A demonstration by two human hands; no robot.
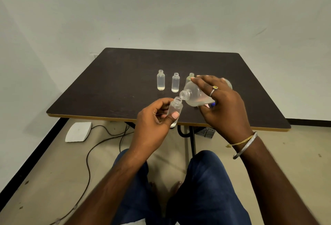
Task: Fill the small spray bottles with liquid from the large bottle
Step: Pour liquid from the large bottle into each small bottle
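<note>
Pouring step, by the look of it. Grips a small bottle (174, 110) in the left hand (154, 117): thumb pressed across its front near the base, other fingers curled round behind. Tilted a little, open neck just past the thumb tip, up and to the right. A trace of pale liquid at its base, below the thumb.

Clasps the large bottle (195, 95) from above with the right hand (222, 102), fingers spread and wrapped over the body. Tipped nearly flat, mouth poking out beyond the fingertips, just beside and slightly above the small neck. Cannot tell whether touching, nor make out any stream. Only a shallow pool of liquid low in the body, under the right fingers.

Beyond the right fingertips, upright and uncapped on the table (107, 85): far-left bottle (160, 80) and middle bottle (175, 82), clear of both hands, each with a thin layer at the bottom; third bottle (191, 78), half hidden behind the index fingertip, contents unclear.

Judged from that: early in the job, none near full. Next, probably: set mouth squarely over neck, tip further to bring the low liquid to the spout, hold the small bottle steady and closer to upright. Narrow necks, so easy to dribble over the left thumb. Held in the air about the table's near edge, so hard to say where a spill would land.
</note>
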